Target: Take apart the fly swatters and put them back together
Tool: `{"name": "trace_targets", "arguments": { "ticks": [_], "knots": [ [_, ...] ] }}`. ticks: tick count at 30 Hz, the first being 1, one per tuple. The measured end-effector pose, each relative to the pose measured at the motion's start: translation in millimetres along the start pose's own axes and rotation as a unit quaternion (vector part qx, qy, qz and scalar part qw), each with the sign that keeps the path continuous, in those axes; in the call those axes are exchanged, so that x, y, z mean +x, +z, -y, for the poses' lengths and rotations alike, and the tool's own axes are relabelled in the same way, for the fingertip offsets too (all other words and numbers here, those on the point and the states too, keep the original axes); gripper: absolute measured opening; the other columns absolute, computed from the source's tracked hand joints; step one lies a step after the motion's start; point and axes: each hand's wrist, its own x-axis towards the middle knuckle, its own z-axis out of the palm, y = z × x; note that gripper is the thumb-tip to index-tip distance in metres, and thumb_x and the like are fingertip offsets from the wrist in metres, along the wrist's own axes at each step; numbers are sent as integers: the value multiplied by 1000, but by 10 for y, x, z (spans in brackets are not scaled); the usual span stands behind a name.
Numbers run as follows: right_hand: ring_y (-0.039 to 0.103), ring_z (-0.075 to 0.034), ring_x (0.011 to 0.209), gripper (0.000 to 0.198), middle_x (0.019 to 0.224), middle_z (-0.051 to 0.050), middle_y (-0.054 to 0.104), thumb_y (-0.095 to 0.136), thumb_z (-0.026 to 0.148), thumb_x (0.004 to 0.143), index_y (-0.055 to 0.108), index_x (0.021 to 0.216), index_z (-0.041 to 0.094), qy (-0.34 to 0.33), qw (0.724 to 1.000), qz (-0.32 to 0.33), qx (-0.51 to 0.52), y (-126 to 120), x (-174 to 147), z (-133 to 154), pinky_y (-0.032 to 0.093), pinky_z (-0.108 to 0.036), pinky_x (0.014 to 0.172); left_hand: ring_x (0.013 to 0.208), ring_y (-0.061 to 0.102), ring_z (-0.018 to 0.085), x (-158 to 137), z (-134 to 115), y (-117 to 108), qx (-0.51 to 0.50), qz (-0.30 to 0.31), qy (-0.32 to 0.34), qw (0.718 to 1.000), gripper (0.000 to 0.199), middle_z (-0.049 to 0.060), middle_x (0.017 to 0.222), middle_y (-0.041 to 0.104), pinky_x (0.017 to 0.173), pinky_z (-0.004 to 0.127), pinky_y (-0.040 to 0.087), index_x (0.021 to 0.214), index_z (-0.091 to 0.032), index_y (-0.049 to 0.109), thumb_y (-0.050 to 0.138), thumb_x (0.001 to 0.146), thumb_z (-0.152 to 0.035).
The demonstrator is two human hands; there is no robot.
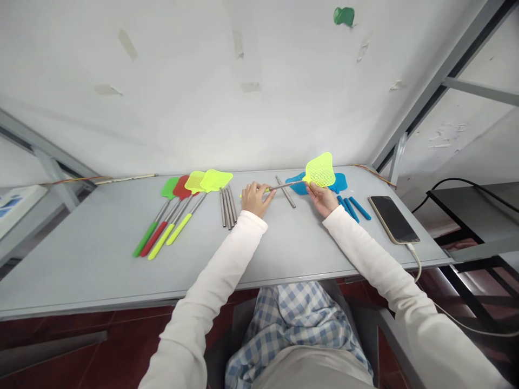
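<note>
Between my hands is a yellow fly swatter (pixel 320 170), its perforated head up at the right and its metal rod running left. My left hand (pixel 256 199) is closed around its yellow handle, most of which the fingers hide. At the base of the swatter head, my right hand (pixel 321 199) pinches the rod. Behind that hand lie blue swatter heads (pixel 298 187), partly covered. A loose metal rod (pixel 286 192) rests on the table between my hands. Several more metal rods (pixel 228 208) lie bunched just left of my left hand.
Farther left, green (pixel 170 187), red (pixel 181 186) and yellow fly swatters (pixel 217 180) lie side by side. Blue handles (pixel 359 208) lie right of my right hand, near a phone (pixel 393 220) with a charging cable (pixel 414 254). A wall stands behind the grey table (pixel 109 270).
</note>
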Motion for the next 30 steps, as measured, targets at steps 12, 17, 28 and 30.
{"name": "trace_targets", "arguments": {
  "ticks": [12,17,28,30],
  "knots": [
    [68,-19,99,35,97,-1,72,77,20,62,66,95,24,-23,999,14,-19,-22,-19,-36,57,-31,87,85,54,24,24,70,-9,-9,38,34,999,38,8,80,59,77,35,35,106,-26,71,42,93,-48],
    [69,-21,95,34,95,-1,72,81,23,57,66,88,22,-43,999,3,-27,13,-81,-59,58,-34,86,81,56,22,-11,60,-21,-11,30,70,997,45,8,78,61,72,33,36,114,-27,69,35,95,-50],
    [65,-22,102,43,109,-4,70,77,46,63,65,97,23,-88,992,38,-85,-16,8,99,56,-34,84,68,59,18,-12,119,-159,-27,37,46,998,38,4,79,69,55,29,28,96,-27,70,42,91,-51],
    [64,-21,104,43,109,-4,69,71,53,68,64,97,22,-105,989,11,-102,-78,76,189,54,-34,87,65,59,18,-4,202,-197,-27,31,50,998,38,4,77,69,54,28,28,90,-26,70,44,89,-53]
  ]
}}
